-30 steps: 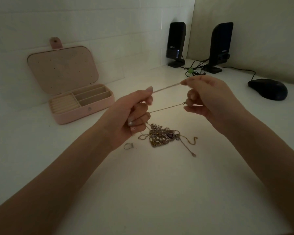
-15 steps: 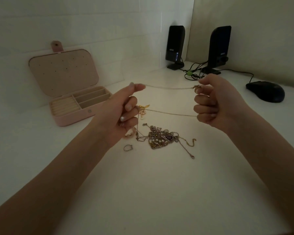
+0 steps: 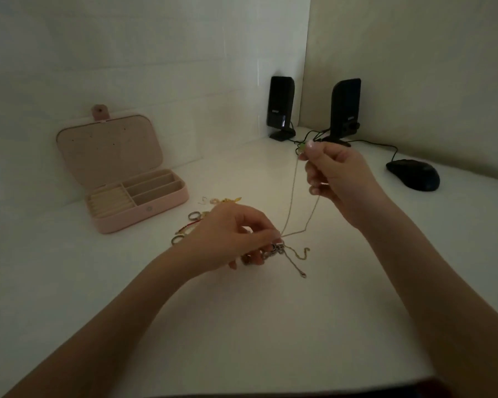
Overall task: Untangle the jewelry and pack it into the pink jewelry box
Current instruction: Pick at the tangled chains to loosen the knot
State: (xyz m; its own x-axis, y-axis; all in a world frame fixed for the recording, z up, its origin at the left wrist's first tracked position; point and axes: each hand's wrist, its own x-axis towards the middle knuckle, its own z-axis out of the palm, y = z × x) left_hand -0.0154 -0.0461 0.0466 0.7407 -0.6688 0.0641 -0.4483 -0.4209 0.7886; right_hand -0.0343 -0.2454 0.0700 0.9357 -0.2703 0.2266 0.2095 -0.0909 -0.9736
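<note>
- dim view looking down at a white desk (image 3: 242, 326), with two bare forearms reaching in from the bottom corners of the frame.
- right hand (image 3: 337, 176), right of centre and raised above the desk, has its fingers curled; thumb and forefinger pinch the top of a thin gold chain (image 3: 292, 193).
- chain hangs from that pinch as two strands that slope down and to the left, meeting at the left hand's fingertips.
- left hand (image 3: 230, 237), at the centre of the frame and low over the desk, has its fingers bent, pinching the lower end of the chain; the knot of tangled jewelry (image 3: 273, 249) sits right under its fingertips, partly hidden by the hand.
- short loose chain with a clasp (image 3: 298, 264) trails out of the tangle onto the desk, toward the lower right.
- several rings and small colourful pieces (image 3: 194, 219) lie on the desk just left of and behind the left hand.
- pink jewelry box (image 3: 144, 209) stands open in the left middle of the frame, well apart from the hands, its lid upright against the wall, ring rolls and slim compartments showing inside.
- two black speakers (image 3: 281, 106) stand in the upper right corner of the desk, cables beside them.
- black computer mouse (image 3: 413, 175) rests at the right edge.
</note>
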